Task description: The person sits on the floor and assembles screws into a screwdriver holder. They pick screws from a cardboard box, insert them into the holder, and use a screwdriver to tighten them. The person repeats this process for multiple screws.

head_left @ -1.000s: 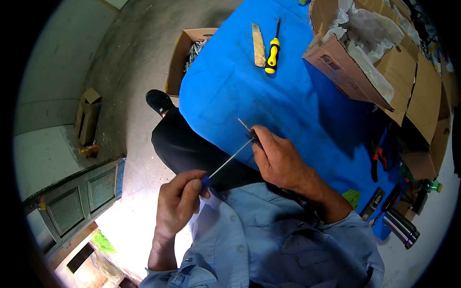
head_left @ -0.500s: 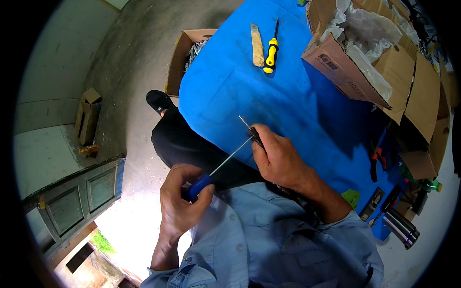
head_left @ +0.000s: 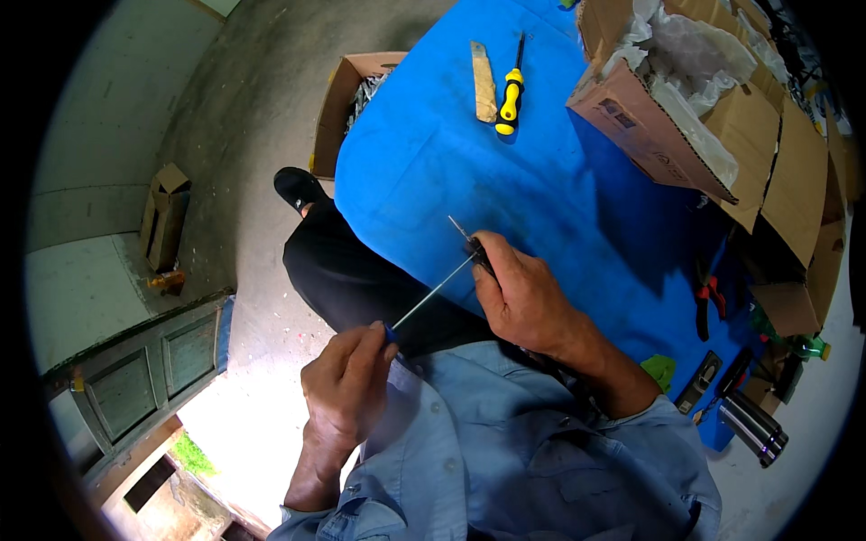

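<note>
A screwdriver [head_left: 431, 296] with a blue handle and a thin metal shaft is gripped in my left hand [head_left: 345, 383], whose fingers wrap round the handle and hide most of it. The shaft slants up and right to a small black part with a thin metal rod [head_left: 458, 227] sticking out of it. My right hand [head_left: 526, 293] pinches that black part between thumb and fingers. Its exact kind is hidden by my fingers. The screwdriver's tip meets the black part.
On the blue cloth [head_left: 433, 162] lie a yellow-and-black screwdriver [head_left: 510, 99] and a tape-wrapped blade [head_left: 483, 86]. At right are a cardboard box [head_left: 640, 126] with plastic bags, red-handled pliers [head_left: 710, 302] and a metal cup [head_left: 753, 428]. A box of metal parts [head_left: 334, 117] stands beyond the cloth.
My left hand has turned over on the blue handle, its fingers now covering nearly all of it. My right hand and the black part have hardly moved.
</note>
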{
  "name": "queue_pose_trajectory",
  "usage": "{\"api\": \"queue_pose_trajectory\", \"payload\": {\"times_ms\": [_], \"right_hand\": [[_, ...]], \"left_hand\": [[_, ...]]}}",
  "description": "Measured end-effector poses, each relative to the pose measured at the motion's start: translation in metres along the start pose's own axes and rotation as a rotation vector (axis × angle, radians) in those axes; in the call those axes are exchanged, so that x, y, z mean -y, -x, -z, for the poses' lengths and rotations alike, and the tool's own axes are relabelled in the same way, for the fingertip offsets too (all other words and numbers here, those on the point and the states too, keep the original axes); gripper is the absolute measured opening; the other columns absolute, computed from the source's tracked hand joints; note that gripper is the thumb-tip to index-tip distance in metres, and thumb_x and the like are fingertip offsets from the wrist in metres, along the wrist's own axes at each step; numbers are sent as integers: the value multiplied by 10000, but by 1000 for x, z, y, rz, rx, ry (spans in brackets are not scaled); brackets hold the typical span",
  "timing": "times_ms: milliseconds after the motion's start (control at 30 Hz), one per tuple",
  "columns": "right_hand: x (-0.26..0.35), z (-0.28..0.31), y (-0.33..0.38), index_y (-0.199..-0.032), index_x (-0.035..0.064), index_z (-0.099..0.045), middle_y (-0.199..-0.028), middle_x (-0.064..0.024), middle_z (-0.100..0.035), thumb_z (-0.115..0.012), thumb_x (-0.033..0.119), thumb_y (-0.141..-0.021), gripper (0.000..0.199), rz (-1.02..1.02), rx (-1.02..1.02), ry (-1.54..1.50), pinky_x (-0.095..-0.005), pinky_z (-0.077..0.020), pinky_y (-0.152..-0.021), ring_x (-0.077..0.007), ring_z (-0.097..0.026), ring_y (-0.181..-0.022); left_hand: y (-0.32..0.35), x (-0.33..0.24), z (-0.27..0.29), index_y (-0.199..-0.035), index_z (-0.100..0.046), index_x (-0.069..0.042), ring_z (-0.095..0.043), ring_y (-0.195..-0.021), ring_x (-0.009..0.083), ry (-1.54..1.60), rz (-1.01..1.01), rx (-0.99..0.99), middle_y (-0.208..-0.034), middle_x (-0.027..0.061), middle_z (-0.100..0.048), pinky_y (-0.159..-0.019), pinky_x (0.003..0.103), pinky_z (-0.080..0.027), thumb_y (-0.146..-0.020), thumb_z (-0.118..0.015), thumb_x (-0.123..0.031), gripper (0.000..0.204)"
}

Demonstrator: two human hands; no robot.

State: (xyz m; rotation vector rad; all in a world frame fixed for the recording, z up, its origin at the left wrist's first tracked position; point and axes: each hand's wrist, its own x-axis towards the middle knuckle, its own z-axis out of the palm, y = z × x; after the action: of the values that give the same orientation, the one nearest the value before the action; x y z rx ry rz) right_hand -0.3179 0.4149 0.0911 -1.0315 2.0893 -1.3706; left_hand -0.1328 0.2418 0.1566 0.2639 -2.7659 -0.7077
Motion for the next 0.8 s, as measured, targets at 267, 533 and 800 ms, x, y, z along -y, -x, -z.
{"api": "queue_pose_trajectory", "payload": {"times_ms": [267,533,800], "right_hand": [[-2,-2,1,-1262,-69,-502,-830,-222,-625,-588,5,-974,310,29,-26,38,-466,-498,-583,-388,-649,-685],[-1,-3,0,-1257,-67,-503,-874,-233,-644,-589,13,-972,308,55,-21,66,-476,-517,-609,-405,-666,-724],[-1,-2,0,-1252,-58,-508,-861,-230,-644,-587,9,-969,302,45,-16,56,-477,-516,-615,-409,-664,-722]], "left_hand": [[-6,2,14,-1170,-678,44,-666,-625,158,534,537,243,-832,139,-715,-521,253,-516,-994,-676,-80,214],[-14,17,12,-1203,-607,32,-596,-578,77,1147,956,322,-860,100,-708,-471,215,-439,-991,-686,-149,289],[-3,3,8,-1129,-629,10,-693,-800,180,551,506,165,-945,118,-668,-728,301,-578,-832,-795,-36,343]]}}
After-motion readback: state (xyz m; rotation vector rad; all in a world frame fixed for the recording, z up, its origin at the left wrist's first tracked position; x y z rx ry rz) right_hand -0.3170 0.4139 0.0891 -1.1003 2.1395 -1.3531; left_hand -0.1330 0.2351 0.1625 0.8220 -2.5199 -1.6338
